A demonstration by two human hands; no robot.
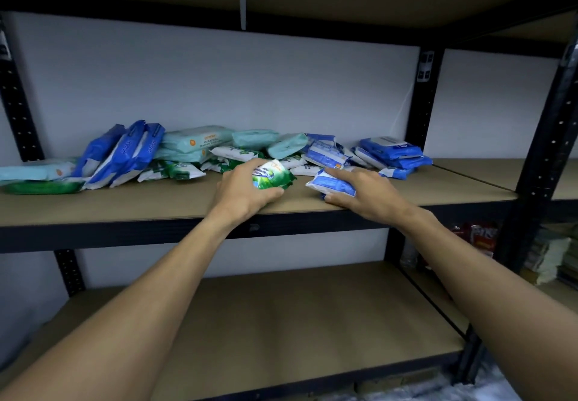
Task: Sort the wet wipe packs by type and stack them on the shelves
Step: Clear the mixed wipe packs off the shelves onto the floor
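On the front part of the middle shelf point(150, 207), the left grip point(247, 192) is clenched round a green-and-white pack point(275, 175), fingers over its top and thumb under its near edge. The right grip point(362, 196) grasps a blue-and-white pack point(331, 185) with the forefinger laid along the top and the thumb beneath. Both packs sit just in front of the mixed heap along the back of that shelf, so the step in hand looks like drawing one pack of each type out of it. These are soft pouches, so each would best be lifted clear by its body rather than dragged by a crimped end, and each carried to its own spot so the two types never meet again. The green one probably belongs with the other green packs point(175, 171) left of centre, and the blue one with the similar pale blue packs point(325, 153) just behind it. The heap is what stands in the way. Teal packs point(197, 142) lie across the green ones, and dark blue packs point(131, 153) lean on their edges at the left and could slide if nudged. A tidier dark blue stack point(391, 150) sits by the right upright point(422, 103). The lower shelf point(281, 307) lies within reach below, and the board above limits how high any stack can rise. Blurred goods point(478, 238) show in the next bay to the right.
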